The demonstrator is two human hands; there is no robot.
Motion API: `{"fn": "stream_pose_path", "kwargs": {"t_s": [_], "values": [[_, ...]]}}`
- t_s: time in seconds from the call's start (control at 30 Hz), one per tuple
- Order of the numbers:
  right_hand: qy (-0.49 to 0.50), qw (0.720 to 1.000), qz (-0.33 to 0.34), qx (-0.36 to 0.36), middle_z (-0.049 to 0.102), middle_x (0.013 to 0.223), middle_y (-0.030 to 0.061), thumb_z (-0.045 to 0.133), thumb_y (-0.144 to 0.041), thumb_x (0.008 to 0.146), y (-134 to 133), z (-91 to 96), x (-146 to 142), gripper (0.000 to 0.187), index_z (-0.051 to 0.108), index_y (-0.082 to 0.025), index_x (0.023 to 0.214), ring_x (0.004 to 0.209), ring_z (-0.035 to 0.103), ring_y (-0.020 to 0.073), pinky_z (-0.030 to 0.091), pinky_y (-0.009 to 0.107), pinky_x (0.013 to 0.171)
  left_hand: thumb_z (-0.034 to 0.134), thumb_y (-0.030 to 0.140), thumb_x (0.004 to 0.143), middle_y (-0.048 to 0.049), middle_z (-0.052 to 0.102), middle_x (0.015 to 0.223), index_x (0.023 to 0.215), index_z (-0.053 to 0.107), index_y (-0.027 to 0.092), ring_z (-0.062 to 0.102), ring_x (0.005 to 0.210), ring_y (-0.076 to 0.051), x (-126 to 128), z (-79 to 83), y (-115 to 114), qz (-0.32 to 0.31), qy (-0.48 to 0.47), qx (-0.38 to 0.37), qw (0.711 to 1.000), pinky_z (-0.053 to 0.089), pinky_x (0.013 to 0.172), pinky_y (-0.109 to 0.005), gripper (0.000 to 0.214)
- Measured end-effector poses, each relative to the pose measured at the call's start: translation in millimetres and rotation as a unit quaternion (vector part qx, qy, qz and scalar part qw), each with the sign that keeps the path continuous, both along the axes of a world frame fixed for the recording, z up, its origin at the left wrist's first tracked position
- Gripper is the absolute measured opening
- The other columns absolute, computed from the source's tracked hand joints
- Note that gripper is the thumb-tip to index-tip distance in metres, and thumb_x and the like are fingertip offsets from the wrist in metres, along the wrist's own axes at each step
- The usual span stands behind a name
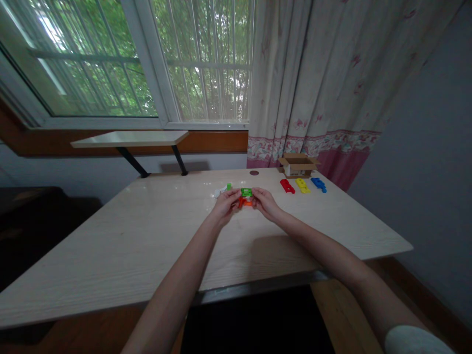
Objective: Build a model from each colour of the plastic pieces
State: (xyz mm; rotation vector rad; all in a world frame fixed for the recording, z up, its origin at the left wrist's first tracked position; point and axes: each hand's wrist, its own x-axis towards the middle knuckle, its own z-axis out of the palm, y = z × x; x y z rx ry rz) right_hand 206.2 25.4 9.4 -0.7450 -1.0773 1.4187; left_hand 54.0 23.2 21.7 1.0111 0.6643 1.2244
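Note:
Between my left hand and my right hand is a small bright green plastic piece. The fingertips of both hands pinch it at its two ends, a little above the table. Just below it shows an orange-red plastic piece, partly covered by the fingers; whether it is held or lies on the table I cannot tell. Behind my left hand lie some white pieces and a light green piece, too small to name.
Toward the back right of the pale wooden table lie a red plastic piece, a yellow one and a blue one. Behind them stands an open cardboard box. A raised shelf is at the back left.

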Motion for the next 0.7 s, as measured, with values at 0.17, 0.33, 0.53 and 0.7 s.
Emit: {"fn": "stream_pose_path", "kwargs": {"t_s": [0.17, 0.33, 0.53, 0.7], "values": [[-0.001, 1.0, 0.015, -0.001, 0.057, 0.054, -0.0038, 0.071, -0.051, 0.064, 0.0, -0.7, -0.1, 0.038, 0.057, -0.016, 0.069, 0.039, 0.044, 0.0043, 0.028, 0.018, 0.036, 0.081, 0.032, 0.053, 0.0018, 0.055, 0.056, 0.078, 0.065, 0.011, 0.035, 0.038, -0.001, -0.2, -1.4, 0.6, 0.001, 0.003, 0.001, 1.0, 0.018, 0.036, -0.016, 0.037], [0.021, 1.0, 0.005, -0.009, 0.059, 0.059, -0.0038, 0.075, -0.046, 0.059, -0.7, 1.0, -0.8, 0.036, 0.059, -0.016, 0.073, 0.042, 0.045, 0.0043, 0.031, 0.018, 0.037, 0.082, 0.029, 0.052, 0.002, 0.056, 0.056, 0.083, 0.066, 0.012, 0.039, 0.04, -0.002, -0.4, -4.8, 3.3, 0.025, 0.01, -0.004, 1.0, 0.021, 0.037, -0.016, 0.038], [-0.002, 1.0, -0.009, -0.002, 0.059, 0.064, -0.0042, 0.075, -0.036, 0.058, -2.8, 4.5, -0.4, 0.034, 0.06, -0.018, 0.084, 0.045, 0.047, 0.005, 0.034, 0.018, 0.04, 0.081, 0.026, 0.052, 0.0003, 0.06, 0.064, 0.095, 0.068, 0.014, 0.043, 0.043, -0.002, -2.2, -3.1, 2.3, 0.025, 0.01, -0.003, 1.0, 0.026, 0.04, -0.016, 0.047], [-0.073, 0.993, -0.058, 0.066, 0.059, 0.071, -0.003, 0.074, -0.031, 0.057, -1.6, 4.8, 1.3, 0.035, 0.061, -0.019, 0.087, 0.05, 0.049, 0.0052, 0.039, 0.019, 0.047, 0.08, 0.03, 0.054, -0.0002, 0.06, 0.067, 0.1, 0.067, 0.015, 0.042, 0.044, -0.002, -2.5, -1.0, -0.3, 0.025, 0.002, -0.002, 1.0, 0.026, 0.039, -0.016, 0.049]]}}
